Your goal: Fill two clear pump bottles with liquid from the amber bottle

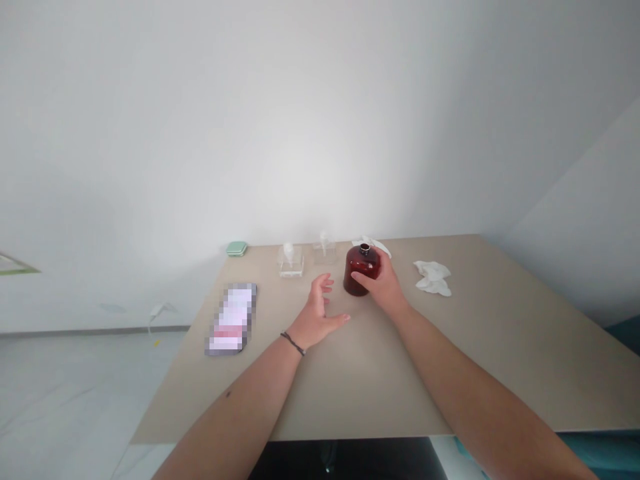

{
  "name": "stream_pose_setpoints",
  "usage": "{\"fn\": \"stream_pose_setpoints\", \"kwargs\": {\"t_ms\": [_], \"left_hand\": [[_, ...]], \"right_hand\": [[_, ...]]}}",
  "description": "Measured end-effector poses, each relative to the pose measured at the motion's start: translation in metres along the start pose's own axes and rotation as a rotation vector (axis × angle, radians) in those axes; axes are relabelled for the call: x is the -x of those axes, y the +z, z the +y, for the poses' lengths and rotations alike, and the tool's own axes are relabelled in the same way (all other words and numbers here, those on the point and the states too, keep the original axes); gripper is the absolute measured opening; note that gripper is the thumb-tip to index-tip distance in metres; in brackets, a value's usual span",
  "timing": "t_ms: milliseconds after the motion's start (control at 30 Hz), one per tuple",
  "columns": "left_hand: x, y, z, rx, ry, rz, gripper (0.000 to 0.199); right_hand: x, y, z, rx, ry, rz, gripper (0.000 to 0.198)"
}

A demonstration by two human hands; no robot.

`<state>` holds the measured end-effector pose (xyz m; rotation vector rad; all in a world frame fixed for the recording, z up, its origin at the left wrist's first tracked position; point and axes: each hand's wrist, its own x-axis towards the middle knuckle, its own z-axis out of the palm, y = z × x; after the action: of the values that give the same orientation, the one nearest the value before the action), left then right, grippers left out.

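My right hand (388, 285) grips a red bottle (360, 261) — my left hand (318, 316), spread wide, hovers near it over the surface (370, 387).

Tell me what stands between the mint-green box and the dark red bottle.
In the head view, two clear square bottles stand between the mint-green box and the dark red bottle, which the right hand holds.

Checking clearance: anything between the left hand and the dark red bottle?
Nothing visible between the left hand and dark red bottle. The right hand holds the bottle, thumb across its front. Two clear bottles stand farther back, off that line.
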<state>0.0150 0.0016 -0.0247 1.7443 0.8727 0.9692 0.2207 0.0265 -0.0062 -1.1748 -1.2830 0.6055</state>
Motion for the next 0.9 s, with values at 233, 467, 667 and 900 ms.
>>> {"fn": "stream_pose_setpoints", "kwargs": {"t_ms": [233, 467, 667, 900], "left_hand": [[-0.002, -0.001, 0.000, 0.006, -0.007, -0.006, 0.089], [-0.002, -0.001, -0.002, 0.034, -0.006, 0.008, 0.089], [-0.003, -0.003, 0.000, 0.136, -0.026, 0.140, 0.070], [-0.005, -0.009, 0.003, 0.181, -0.037, 0.170, 0.045]], "right_hand": [[-0.005, -0.004, 0.005, 0.119, -0.030, 0.030, 0.082], [0.000, -0.008, 0.014, 0.131, 0.014, -0.028, 0.109], [-0.002, -0.019, -0.020, 0.382, -0.222, 0.090, 0.088], [-0.071, 0.030, -0.129, 0.850, -0.226, -0.206, 0.030]]}}
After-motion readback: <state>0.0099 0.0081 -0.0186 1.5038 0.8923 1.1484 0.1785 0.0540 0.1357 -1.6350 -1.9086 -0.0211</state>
